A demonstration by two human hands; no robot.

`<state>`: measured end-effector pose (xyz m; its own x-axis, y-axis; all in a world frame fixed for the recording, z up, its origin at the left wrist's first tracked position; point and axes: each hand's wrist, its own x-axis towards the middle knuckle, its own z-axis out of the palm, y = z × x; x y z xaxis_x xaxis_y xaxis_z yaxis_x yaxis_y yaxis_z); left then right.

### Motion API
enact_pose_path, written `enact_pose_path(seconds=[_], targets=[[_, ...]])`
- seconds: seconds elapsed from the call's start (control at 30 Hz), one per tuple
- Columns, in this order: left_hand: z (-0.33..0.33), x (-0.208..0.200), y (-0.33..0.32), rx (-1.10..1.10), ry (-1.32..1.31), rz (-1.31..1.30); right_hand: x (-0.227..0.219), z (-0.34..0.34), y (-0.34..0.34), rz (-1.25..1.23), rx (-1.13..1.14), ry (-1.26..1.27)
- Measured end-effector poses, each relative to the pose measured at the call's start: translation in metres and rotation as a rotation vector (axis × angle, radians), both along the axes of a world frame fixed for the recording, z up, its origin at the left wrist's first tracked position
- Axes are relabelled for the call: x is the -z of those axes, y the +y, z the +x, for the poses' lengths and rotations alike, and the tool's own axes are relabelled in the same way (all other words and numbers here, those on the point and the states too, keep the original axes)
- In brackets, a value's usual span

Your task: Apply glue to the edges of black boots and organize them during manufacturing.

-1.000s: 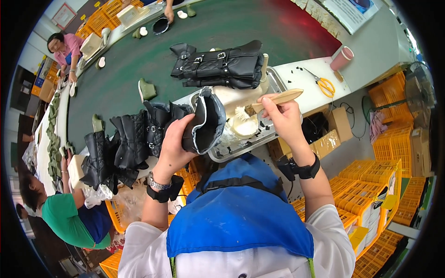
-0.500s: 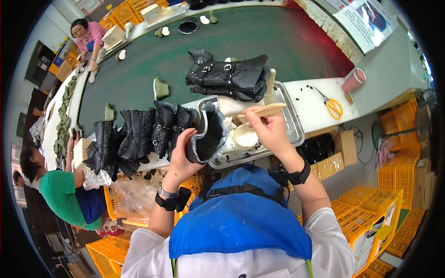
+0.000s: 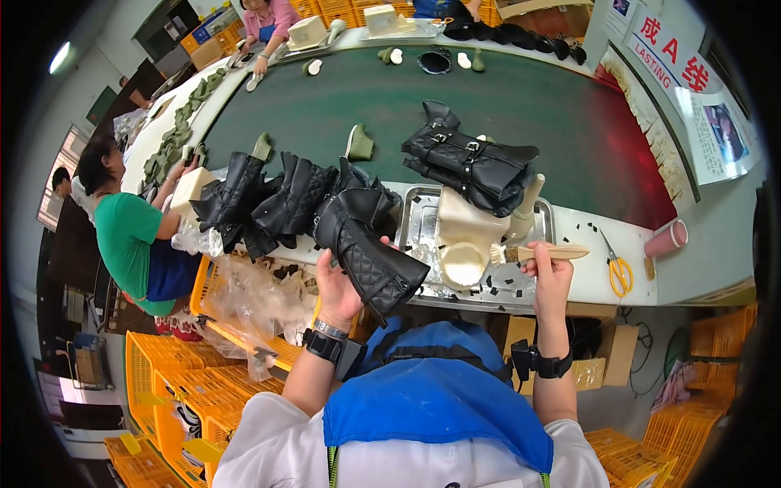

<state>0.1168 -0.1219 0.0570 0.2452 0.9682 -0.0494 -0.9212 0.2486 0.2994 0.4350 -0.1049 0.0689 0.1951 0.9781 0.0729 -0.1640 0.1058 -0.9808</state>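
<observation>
My left hand [image 3: 338, 291] is closed on a black quilted boot upper [image 3: 370, 248], which lies tilted with its shaft pointing toward me. Pinched in my right hand [image 3: 551, 276] is a flat wooden-handled brush [image 3: 561, 252], its pale bristles pointing left. Those bristles hang beside a cream-coated pot [image 3: 461, 265] whose white contents show. The pot stands on a metal tray [image 3: 521, 281] strewn with black scraps. Behind it, several strapped black boot uppers [image 3: 468, 159] are piled on a cream block [image 3: 464, 215].
More black boot uppers [image 3: 285, 199] line the bench at left. Orange-handled scissors [image 3: 620, 275] and a pink cup [image 3: 667, 239] sit right of the tray. Beyond runs a dark green belt [image 3: 325, 106]. A co-worker in green [image 3: 134, 244] works at left; yellow crates [image 3: 179, 374] stand below.
The boot upper in my left hand has turned from opening-up to lying over, quilted side showing. My right hand has drawn the brush rightward, away from it. The view has shifted.
</observation>
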Motion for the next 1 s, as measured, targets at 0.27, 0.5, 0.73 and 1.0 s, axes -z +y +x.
enact_pose_path(seconds=[0.27, 0.5, 0.73, 1.0], targets=[[-0.04, -0.022, 0.027, 0.069, 0.318, 0.135, 0.005, 0.0, -0.006, -0.044, 0.028, -0.004], [-0.12, -0.069, 0.147, -0.143, 0.415, -0.137, 0.009, -0.019, -0.016, -0.12, 0.15, -0.054], [-0.205, -0.086, 0.303, -0.129, 1.282, 0.028, -0.004, -0.063, -0.031, -0.188, 0.279, -0.122], [-0.252, 0.014, 0.456, 0.178, 2.595, -0.069, -0.026, -0.13, -0.028, -0.296, 0.385, -0.263]])
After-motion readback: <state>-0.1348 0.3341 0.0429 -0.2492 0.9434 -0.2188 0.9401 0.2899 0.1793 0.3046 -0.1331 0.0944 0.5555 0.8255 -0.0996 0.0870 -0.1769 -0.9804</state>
